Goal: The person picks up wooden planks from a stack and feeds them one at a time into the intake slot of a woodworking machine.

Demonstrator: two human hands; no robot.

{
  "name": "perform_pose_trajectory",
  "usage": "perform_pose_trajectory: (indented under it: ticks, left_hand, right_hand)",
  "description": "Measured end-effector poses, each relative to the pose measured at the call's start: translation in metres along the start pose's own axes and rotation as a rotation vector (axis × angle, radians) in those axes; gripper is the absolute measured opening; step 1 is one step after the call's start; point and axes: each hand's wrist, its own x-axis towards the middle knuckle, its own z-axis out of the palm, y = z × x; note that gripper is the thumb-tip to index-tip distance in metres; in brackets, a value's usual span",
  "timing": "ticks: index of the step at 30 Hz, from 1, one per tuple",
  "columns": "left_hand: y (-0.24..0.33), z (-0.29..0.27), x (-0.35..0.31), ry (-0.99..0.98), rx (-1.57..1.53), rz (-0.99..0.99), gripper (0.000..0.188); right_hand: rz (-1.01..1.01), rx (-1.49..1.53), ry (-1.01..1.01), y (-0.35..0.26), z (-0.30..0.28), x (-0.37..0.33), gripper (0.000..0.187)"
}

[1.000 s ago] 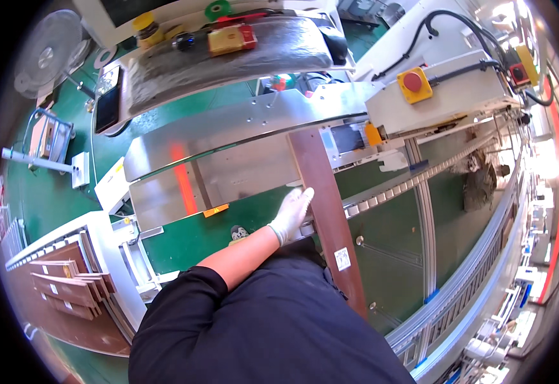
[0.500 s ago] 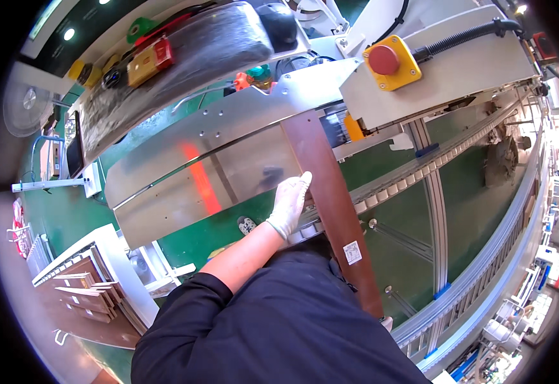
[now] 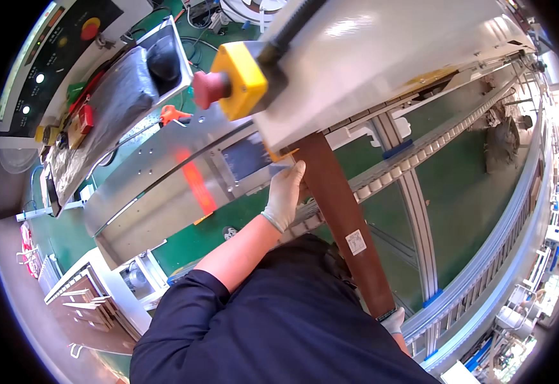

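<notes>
A long brown board (image 3: 340,208) with a white square label (image 3: 355,242) runs from the machine toward my body. My left hand (image 3: 284,194), in a pale glove, is closed on the board's left edge near its far end, thumb on top; the fingers underneath are hidden. At the near end my gloved right hand (image 3: 394,321) grips the board's corner, partly hidden behind it. The far end meets the lower edge of a grey machine cover (image 3: 369,57), beside an orange guide piece (image 3: 280,155).
A red stop button (image 3: 210,89) on a yellow box projects above the steel table (image 3: 158,217). A chain conveyor (image 3: 414,163) curves off to the right past an aluminium post (image 3: 420,230). At the lower left stands a rack of brown panels (image 3: 94,301).
The board's far end has moved off the steel table to the machine cover's edge, with my left hand still on it. The view has shifted toward the cover, and more of my right hand shows.
</notes>
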Motion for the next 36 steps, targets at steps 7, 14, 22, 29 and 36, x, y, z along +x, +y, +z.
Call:
perform_pose_trajectory:
  ticks: [7,14,22,29,36]
  left_hand:
    - [-0.026,0.07,0.049,0.068,0.034,0.029,0.036]
    - [-0.044,0.12,0.113,-0.114,0.142,-0.065,0.039]
    - [-0.039,0.061,0.052,-0.354,0.172,-0.147,0.05]
    - [0.013,-0.097,-0.041,-0.24,0.465,0.096,0.054]
    - [0.042,-0.231,-0.155,0.177,0.274,0.331,0.04]
  right_hand:
    - [0.022,0.066,-0.178,-0.077,0.035,0.022,0.055]
    - [-0.399,0.11,-0.051,-0.128,0.034,0.063,0.037]
    - [-1.261,-0.267,0.264,-0.168,0.115,0.062,0.039]
    - [-1.646,-0.68,-0.63,-0.095,0.348,-0.067,0.032]
    - [-2.014,-1.355,-1.511,0.077,0.429,-0.212,0.033]
